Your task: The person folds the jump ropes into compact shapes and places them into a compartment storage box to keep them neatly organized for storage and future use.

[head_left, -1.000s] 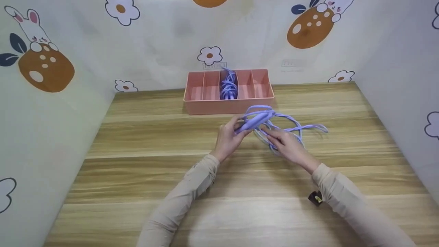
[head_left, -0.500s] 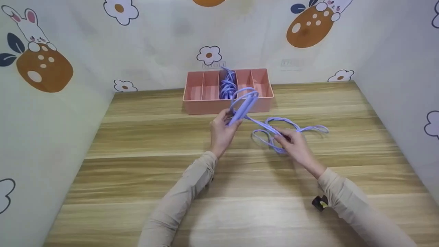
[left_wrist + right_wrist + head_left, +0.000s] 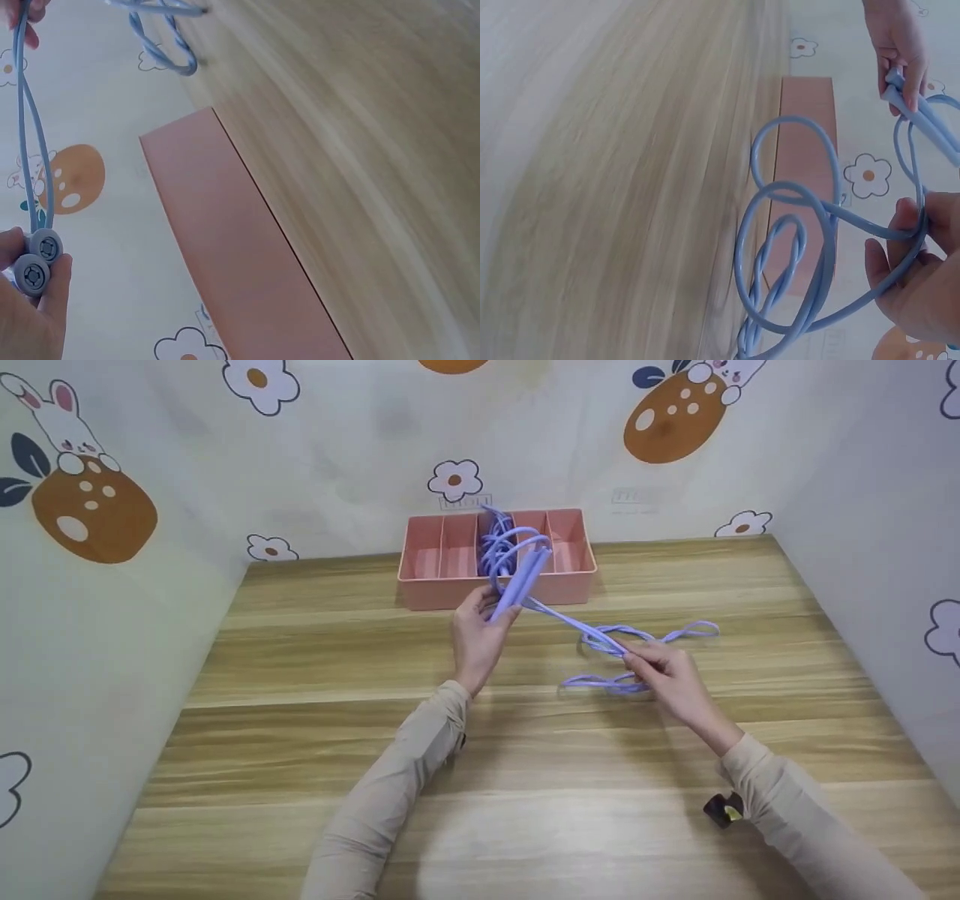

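Observation:
In the head view, my left hand (image 3: 480,641) grips the two periwinkle handles (image 3: 520,581) of a jump rope side by side, tilted up in front of the pink box. Their round end caps (image 3: 31,275) face the left wrist camera. To the right, my right hand (image 3: 679,682) pinches the doubled rope (image 3: 566,621), and the stretch between both hands is nearly straight. Loose loops of cord (image 3: 739,244) hang below the right fingers in the right wrist view, with a twisted length among them. A further loop curves over the handles.
A pink divided box (image 3: 442,595) stands at the back against the patterned wall. Its middle compartment holds another bundled periwinkle jump rope (image 3: 495,553). Wooden tabletop (image 3: 337,660) spreads around the hands. A small black device (image 3: 724,810) sits at the right sleeve.
My right hand has moved right, drawing the doubled rope out straighter. The left hand has shifted left and up, and the handles now point more steeply upward. The loose loops have changed shape.

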Tool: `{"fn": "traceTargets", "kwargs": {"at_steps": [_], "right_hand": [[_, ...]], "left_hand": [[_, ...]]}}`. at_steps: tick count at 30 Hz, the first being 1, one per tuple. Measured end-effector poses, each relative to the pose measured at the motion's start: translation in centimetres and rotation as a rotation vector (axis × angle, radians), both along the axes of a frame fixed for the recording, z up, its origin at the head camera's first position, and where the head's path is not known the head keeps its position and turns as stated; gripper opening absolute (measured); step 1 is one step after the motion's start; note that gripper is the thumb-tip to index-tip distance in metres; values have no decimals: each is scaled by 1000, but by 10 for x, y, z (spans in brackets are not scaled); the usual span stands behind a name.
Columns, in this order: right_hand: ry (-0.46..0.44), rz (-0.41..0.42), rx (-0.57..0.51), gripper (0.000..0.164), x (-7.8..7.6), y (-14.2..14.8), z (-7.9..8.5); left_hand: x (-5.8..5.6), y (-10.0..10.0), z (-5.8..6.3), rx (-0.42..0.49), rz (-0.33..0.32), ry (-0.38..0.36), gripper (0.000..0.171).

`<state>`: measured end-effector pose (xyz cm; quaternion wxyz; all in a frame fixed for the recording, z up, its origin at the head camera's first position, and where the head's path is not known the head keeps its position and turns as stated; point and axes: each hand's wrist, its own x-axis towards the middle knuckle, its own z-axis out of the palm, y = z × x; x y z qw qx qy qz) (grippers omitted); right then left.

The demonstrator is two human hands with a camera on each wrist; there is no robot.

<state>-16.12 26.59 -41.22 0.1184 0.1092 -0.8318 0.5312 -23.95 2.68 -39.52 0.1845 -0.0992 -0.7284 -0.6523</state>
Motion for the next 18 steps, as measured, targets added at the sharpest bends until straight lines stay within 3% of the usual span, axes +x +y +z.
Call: {"fn": "traceTargets", "kwargs": {"at_steps": [7, 14, 18], "right_hand": [[221, -27, 200, 41, 6, 10, -13], [246, -85, 174, 20, 12, 18, -10], [369, -18, 339, 20, 11, 22, -2]], "left_hand": [[-5, -4, 5, -25, 49, -8, 35], [-12, -10, 4, -25, 88, -25, 30], [-14, -11, 2, -180, 130, -21, 29]]}}
